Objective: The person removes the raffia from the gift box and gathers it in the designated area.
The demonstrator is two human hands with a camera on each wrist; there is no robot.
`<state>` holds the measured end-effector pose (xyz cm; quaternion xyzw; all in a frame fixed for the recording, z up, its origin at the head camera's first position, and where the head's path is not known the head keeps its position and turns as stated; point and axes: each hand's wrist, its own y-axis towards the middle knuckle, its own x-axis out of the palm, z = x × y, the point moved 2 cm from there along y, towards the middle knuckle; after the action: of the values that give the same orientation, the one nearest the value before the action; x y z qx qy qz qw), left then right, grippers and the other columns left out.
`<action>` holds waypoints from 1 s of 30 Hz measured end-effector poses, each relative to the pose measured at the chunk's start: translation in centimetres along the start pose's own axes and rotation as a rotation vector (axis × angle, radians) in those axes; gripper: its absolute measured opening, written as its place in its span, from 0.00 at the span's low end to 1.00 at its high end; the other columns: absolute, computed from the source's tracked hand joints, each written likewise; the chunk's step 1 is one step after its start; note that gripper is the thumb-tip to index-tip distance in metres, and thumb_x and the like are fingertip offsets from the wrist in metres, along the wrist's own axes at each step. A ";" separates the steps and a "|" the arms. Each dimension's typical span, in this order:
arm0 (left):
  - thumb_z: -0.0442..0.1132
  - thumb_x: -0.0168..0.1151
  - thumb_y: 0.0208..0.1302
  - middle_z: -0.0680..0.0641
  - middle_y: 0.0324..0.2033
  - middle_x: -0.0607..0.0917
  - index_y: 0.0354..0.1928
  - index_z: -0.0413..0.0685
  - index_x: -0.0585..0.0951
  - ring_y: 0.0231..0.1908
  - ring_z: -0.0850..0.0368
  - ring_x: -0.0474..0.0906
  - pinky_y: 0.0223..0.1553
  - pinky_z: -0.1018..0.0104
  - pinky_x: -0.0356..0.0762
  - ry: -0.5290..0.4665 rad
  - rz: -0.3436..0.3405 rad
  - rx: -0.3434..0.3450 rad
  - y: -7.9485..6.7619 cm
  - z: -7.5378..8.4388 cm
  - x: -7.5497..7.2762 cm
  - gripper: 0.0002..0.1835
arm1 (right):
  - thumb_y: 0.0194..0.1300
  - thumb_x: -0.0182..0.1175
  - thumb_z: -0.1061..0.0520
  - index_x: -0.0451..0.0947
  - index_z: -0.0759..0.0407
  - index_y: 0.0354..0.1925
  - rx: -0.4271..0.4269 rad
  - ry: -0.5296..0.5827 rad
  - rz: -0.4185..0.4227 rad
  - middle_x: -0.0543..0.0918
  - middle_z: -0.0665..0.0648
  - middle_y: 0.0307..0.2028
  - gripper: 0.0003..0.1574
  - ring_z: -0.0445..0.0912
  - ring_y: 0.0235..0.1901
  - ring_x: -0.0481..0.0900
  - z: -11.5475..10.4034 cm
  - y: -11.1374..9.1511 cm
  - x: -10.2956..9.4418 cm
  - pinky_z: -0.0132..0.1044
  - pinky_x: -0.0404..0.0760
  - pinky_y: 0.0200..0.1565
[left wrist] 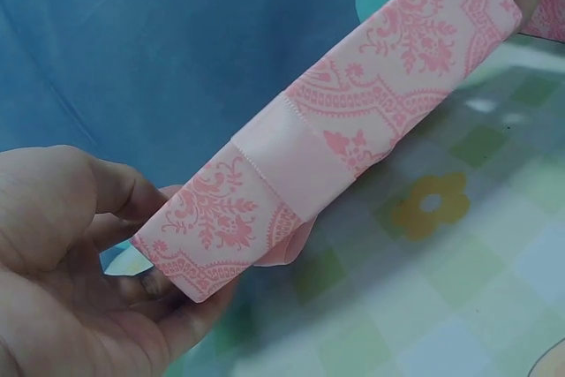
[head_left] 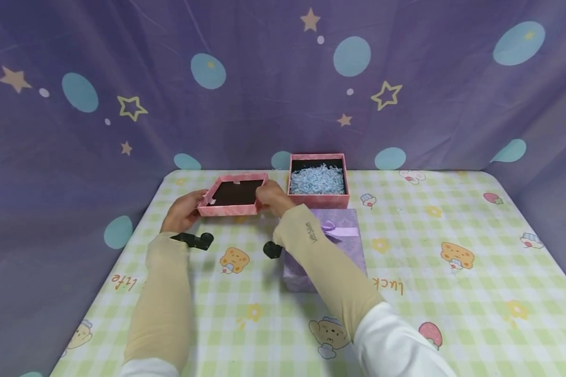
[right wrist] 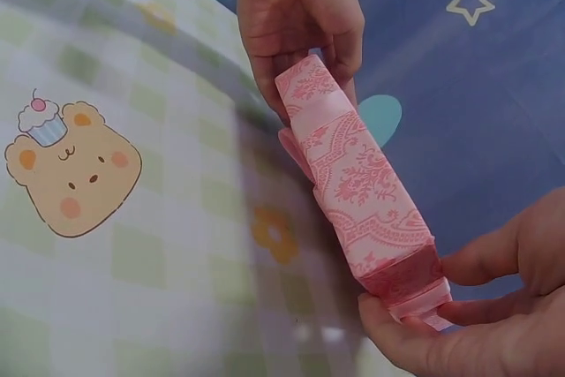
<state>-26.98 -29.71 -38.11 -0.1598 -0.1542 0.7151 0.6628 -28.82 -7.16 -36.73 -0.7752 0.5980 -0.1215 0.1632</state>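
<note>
Both hands hold a pink patterned box lid between them, its dark hollow inside facing up in the head view. My left hand grips the lid's left end, fingers under it and thumb at the rim. At the opposite end my right hand pinches the lid near its corner. A pale pink ribbon band crosses the lid's side, and a ribbon loop hangs below. In the left wrist view the lid tilts above the tablecloth.
Behind the right hand stands an open pink box filled with pale blue shredded paper. A purple box with a ribbon bow sits under the right forearm. A purple curtain borders the table's back edge.
</note>
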 end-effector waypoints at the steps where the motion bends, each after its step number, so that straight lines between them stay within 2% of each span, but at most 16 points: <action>1: 0.33 0.38 0.72 0.53 0.39 0.74 0.72 0.42 0.57 0.32 0.68 0.73 0.33 0.79 0.74 0.010 -0.008 0.008 -0.2 0.1 0.1 0.27 | 0.67 0.38 0.68 0.60 0.61 0.33 0.008 -0.003 0.003 0.68 0.58 0.25 0.06 0.48 0.18 0.68 0.0 0.0 0.0 0.56 0.77 0.54; 5: 0.32 0.38 0.72 0.52 0.40 0.75 0.72 0.40 0.58 0.34 0.68 0.73 0.34 0.79 0.74 0.032 0.009 0.022 0.0 0.0 0.3 0.26 | 0.67 0.37 0.67 0.60 0.62 0.35 0.028 -0.003 -0.007 0.67 0.57 0.25 0.05 0.48 0.19 0.67 0.0 0.1 0.1 0.55 0.78 0.51; 8: 0.33 0.40 0.73 0.49 0.48 0.74 0.71 0.41 0.60 0.40 0.65 0.72 0.36 0.79 0.74 0.060 0.034 0.025 0.7 -0.3 0.2 0.26 | 0.67 0.37 0.65 0.62 0.64 0.38 0.036 -0.026 -0.010 0.67 0.58 0.26 0.06 0.48 0.21 0.66 0.2 0.3 0.0 0.48 0.79 0.40; 11: 0.37 0.42 0.74 0.45 0.57 0.70 0.71 0.43 0.60 0.47 0.63 0.71 0.39 0.79 0.74 0.098 0.033 0.024 1.4 -0.7 0.1 0.26 | 0.67 0.37 0.64 0.65 0.66 0.43 0.047 -0.059 -0.010 0.68 0.58 0.28 0.10 0.49 0.22 0.64 0.5 0.5 -0.1 0.41 0.73 0.31; 14: 0.41 0.43 0.74 0.44 0.63 0.67 0.71 0.44 0.61 0.52 0.61 0.70 0.43 0.77 0.75 0.111 0.041 0.000 1.9 -0.9 0.1 0.26 | 0.66 0.38 0.64 0.65 0.68 0.46 0.052 -0.075 -0.014 0.66 0.57 0.30 0.13 0.48 0.23 0.61 0.8 0.7 -0.2 0.38 0.68 0.29; 17: 0.46 0.42 0.75 0.43 0.68 0.63 0.72 0.46 0.59 0.58 0.58 0.68 0.52 0.73 0.74 0.110 0.046 -0.030 2.0 -1.1 0.2 0.28 | 0.65 0.39 0.64 0.64 0.67 0.47 0.060 -0.065 -0.015 0.63 0.54 0.31 0.14 0.48 0.25 0.58 1.0 0.9 -0.3 0.39 0.66 0.32; 20: 0.51 0.40 0.75 0.42 0.71 0.60 0.74 0.47 0.55 0.65 0.54 0.64 0.63 0.66 0.68 0.102 0.043 -0.046 2.0 -1.0 0.2 0.30 | 0.66 0.42 0.63 0.66 0.67 0.51 0.092 -0.059 -0.004 0.65 0.54 0.33 0.16 0.49 0.31 0.63 1.0 1.0 -0.3 0.41 0.73 0.42; 23: 0.55 0.35 0.75 0.40 0.72 0.57 0.75 0.47 0.50 0.68 0.50 0.60 0.68 0.60 0.63 0.114 0.026 -0.041 1.9 -0.9 0.3 0.33 | 0.68 0.46 0.60 0.65 0.66 0.59 0.123 -0.091 -0.005 0.72 0.57 0.46 0.23 0.51 0.44 0.71 0.9 1.0 -0.3 0.45 0.74 0.57; 25: 0.57 0.32 0.75 0.38 0.72 0.57 0.75 0.47 0.48 0.68 0.48 0.60 0.68 0.58 0.62 0.138 0.038 -0.034 1.9 -0.8 0.3 0.34 | 0.69 0.48 0.57 0.60 0.65 0.66 0.119 -0.137 -0.013 0.70 0.58 0.59 0.30 0.52 0.56 0.70 0.6 0.9 -0.3 0.47 0.70 0.64; 27: 0.57 0.31 0.75 0.37 0.70 0.58 0.75 0.46 0.50 0.63 0.48 0.65 0.66 0.58 0.63 0.171 0.087 -0.021 1.8 -0.6 0.2 0.34 | 0.70 0.48 0.55 0.52 0.63 0.71 0.089 -0.202 -0.021 0.61 0.58 0.69 0.36 0.52 0.66 0.63 0.2 0.7 -0.3 0.48 0.65 0.68; 30: 0.56 0.34 0.75 0.39 0.64 0.64 0.73 0.44 0.55 0.51 0.53 0.68 0.63 0.59 0.65 0.201 0.207 0.009 1.6 -0.3 0.2 0.33 | 0.70 0.49 0.52 0.43 0.60 0.74 0.012 -0.323 0.003 0.53 0.59 0.73 0.42 0.51 0.71 0.55 -0.7 0.2 -0.5 0.47 0.60 0.70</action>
<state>-28.31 -29.65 -39.06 -0.2427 -0.0668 0.7607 0.5983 -29.38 -6.84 -36.16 -0.7828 0.5644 0.0017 0.2620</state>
